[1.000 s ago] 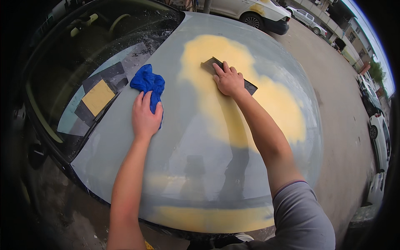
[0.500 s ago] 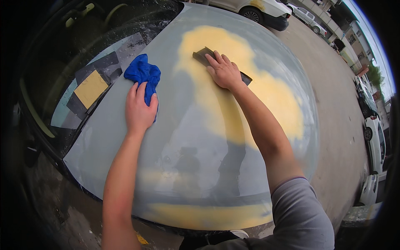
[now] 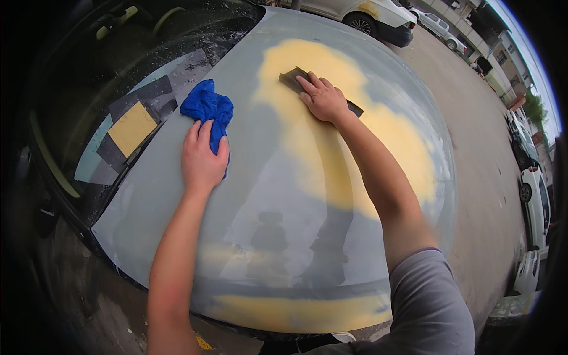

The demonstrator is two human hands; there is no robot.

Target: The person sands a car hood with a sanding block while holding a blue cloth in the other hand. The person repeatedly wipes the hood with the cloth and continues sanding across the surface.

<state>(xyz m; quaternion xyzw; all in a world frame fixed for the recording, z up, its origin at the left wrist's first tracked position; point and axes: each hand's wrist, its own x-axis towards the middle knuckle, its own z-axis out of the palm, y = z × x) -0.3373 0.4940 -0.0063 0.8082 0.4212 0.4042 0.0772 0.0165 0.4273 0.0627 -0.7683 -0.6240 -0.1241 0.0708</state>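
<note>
My left hand (image 3: 204, 160) rests on the grey primed car hood (image 3: 148, 219), its fingers closed on a crumpled blue cloth (image 3: 207, 100) beside the windscreen. Farther right, my right hand (image 3: 325, 100) grips a dark, long, flat sanding block (image 3: 290, 78), pressed on a large yellow patch (image 3: 402, 160) of the hood. Its fingers lie over the block and hide the middle of it. A second yellow band (image 3: 284, 310) runs along the near edge of the hood.
Dark grey sheets and a tan square sheet (image 3: 133, 127) lie on the windscreen (image 3: 89, 59) at left. A white car (image 3: 384, 21) stands beyond the hood. More parked cars (image 3: 532, 207) and buildings line the paved ground (image 3: 479, 148) at right.
The view has shifted slightly, moving the hood up in the picture. My right hand and the block moved a little toward the hood's far side. My left hand stays on the cloth.
</note>
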